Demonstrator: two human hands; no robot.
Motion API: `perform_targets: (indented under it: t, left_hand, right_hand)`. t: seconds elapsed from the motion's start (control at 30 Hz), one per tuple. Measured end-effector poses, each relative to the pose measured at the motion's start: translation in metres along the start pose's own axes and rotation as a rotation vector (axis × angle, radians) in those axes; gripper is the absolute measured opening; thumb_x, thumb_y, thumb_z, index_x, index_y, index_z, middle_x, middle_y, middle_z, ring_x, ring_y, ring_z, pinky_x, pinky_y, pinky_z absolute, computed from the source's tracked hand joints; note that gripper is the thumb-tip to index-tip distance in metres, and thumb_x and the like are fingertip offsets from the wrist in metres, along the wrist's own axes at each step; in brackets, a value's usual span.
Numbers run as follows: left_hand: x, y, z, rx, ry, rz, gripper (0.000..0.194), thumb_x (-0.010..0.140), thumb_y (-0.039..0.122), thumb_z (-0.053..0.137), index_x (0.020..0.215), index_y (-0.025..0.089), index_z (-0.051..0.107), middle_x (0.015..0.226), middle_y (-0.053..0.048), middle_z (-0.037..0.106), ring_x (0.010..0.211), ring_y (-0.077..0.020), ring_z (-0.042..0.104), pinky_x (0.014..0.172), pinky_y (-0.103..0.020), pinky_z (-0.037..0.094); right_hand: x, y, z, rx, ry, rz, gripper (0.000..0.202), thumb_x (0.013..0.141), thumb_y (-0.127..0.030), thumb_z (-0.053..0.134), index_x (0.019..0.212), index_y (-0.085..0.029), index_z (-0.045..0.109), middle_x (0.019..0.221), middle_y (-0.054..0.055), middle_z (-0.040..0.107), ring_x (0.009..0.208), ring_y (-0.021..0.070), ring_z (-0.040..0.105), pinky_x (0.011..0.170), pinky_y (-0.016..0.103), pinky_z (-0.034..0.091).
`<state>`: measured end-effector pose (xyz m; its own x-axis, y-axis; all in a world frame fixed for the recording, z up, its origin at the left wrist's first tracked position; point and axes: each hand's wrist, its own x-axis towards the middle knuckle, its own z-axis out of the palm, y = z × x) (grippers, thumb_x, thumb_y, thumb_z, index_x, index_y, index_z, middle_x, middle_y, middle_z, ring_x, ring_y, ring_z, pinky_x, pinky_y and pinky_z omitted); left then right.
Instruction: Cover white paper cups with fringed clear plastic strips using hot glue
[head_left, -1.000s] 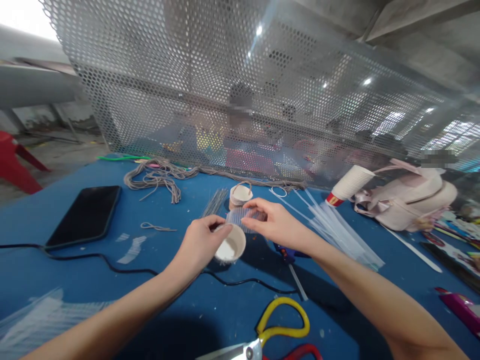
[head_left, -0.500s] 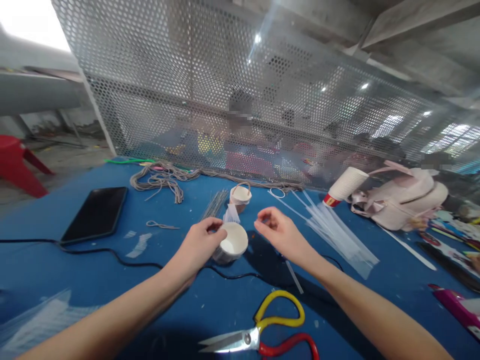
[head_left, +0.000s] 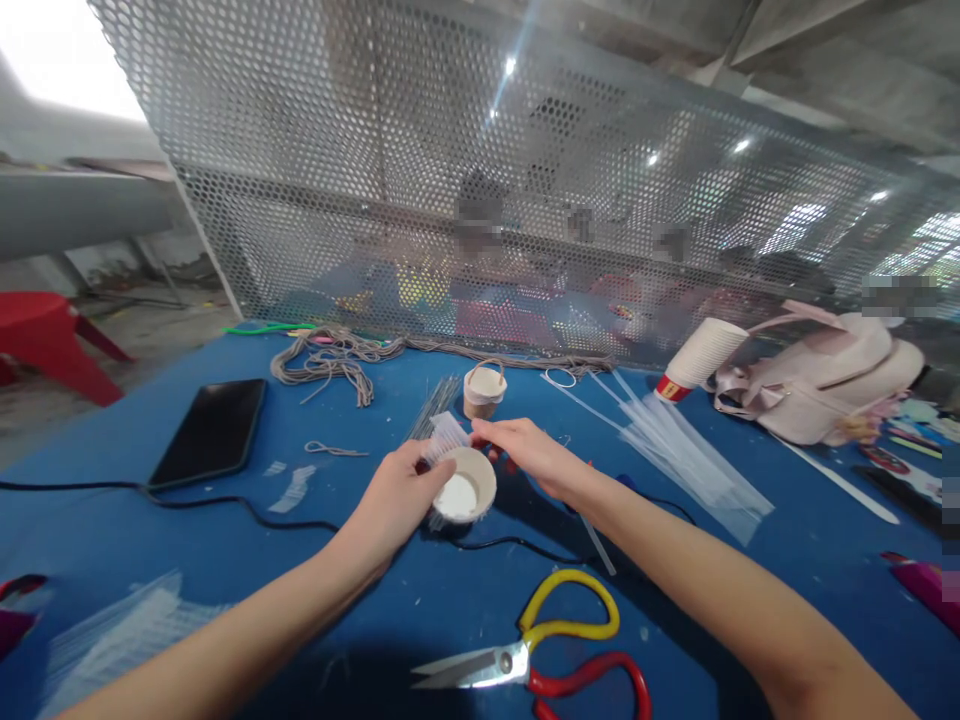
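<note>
My left hand [head_left: 405,492] grips the left rim of a white paper cup [head_left: 480,490], which is tilted so its inside shows. A whitish ribbed strip [head_left: 448,436] stands up at the cup's far edge, beside my left fingertips. My right hand [head_left: 521,450] is at the cup's far right rim, its fingers drawn together; what they hold, if anything, is too small to tell. Just beyond the hands a small cup with a handle [head_left: 484,392] stands upright. Scissors with one yellow and one red handle [head_left: 517,660] lie open nearer me.
A black tablet [head_left: 210,430], a dark cable [head_left: 247,518] and grey cord [head_left: 322,362] are on the left. Translucent strips [head_left: 682,460], stacked paper cups [head_left: 701,358] and a pale pink bag [head_left: 832,375] lie right. A perforated metal screen [head_left: 420,180] stands behind the table.
My right hand has moved left, from beside the cup to its far rim. The ribbed strip now leans more to the left. The view has shifted slightly.
</note>
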<state>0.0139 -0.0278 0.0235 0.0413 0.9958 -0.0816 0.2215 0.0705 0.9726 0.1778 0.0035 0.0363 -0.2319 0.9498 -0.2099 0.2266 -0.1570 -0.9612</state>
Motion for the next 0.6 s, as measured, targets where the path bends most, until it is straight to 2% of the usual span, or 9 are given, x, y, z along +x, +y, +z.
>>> perform_targets:
  t: [0.07, 0.2, 0.37, 0.5, 0.6]
  left_hand:
    - [0.002, -0.001, 0.0, 0.046, 0.01, 0.016, 0.025, 0.063, 0.034, 0.059, 0.076, 0.015, 0.067, 0.078, -0.005, 0.068, 0.071, -0.0213, 0.058, 0.062, -0.029, 0.044]
    - [0.004, -0.004, -0.001, 0.132, 0.024, 0.038, 0.026, 0.062, 0.032, 0.057, 0.078, 0.015, 0.069, 0.077, -0.005, 0.069, 0.071, -0.022, 0.059, 0.062, -0.03, 0.043]
    - [0.005, -0.003, -0.001, 0.122, 0.026, 0.032, 0.027, 0.061, 0.031, 0.056, 0.079, 0.014, 0.068, 0.078, -0.005, 0.069, 0.072, -0.0219, 0.06, 0.065, -0.03, 0.044]
    - [0.005, -0.003, 0.001, 0.091, 0.006, 0.054, 0.027, 0.06, 0.032, 0.057, 0.079, 0.016, 0.069, 0.082, -0.005, 0.07, 0.077, -0.0227, 0.061, 0.068, -0.03, 0.045]
    - [0.006, -0.004, 0.001, 0.079, -0.01, 0.059, 0.025, 0.062, 0.032, 0.056, 0.078, 0.016, 0.068, 0.078, -0.004, 0.069, 0.078, -0.0228, 0.06, 0.068, -0.03, 0.045]
  right_hand:
    - [0.009, -0.001, 0.004, 0.127, -0.04, 0.074, 0.027, 0.08, -0.038, 0.059, 0.07, -0.014, 0.065, 0.07, 0.001, 0.06, 0.056, 0.009, 0.044, 0.048, 0.023, 0.024]
    - [0.015, -0.005, 0.011, 0.238, -0.067, 0.063, 0.009, 0.072, -0.021, 0.063, 0.078, -0.015, 0.063, 0.063, -0.003, 0.055, 0.052, 0.0072, 0.042, 0.05, 0.021, 0.029]
    - [0.009, -0.008, 0.006, 0.388, -0.094, 0.054, 0.032, 0.061, -0.015, 0.07, 0.093, -0.013, 0.061, 0.059, -0.005, 0.053, 0.05, 0.0062, 0.04, 0.051, 0.021, 0.031]
    - [0.003, -0.012, -0.004, 0.3, -0.178, -0.04, 0.04, 0.06, -0.014, 0.066, 0.099, -0.014, 0.06, 0.072, -0.002, 0.056, 0.054, 0.0062, 0.042, 0.051, 0.021, 0.03]
    - [-0.005, -0.017, -0.011, 0.012, -0.217, -0.185, 0.044, 0.061, -0.009, 0.06, 0.104, -0.017, 0.06, 0.088, 0.001, 0.056, 0.06, 0.0074, 0.043, 0.055, 0.023, 0.034]
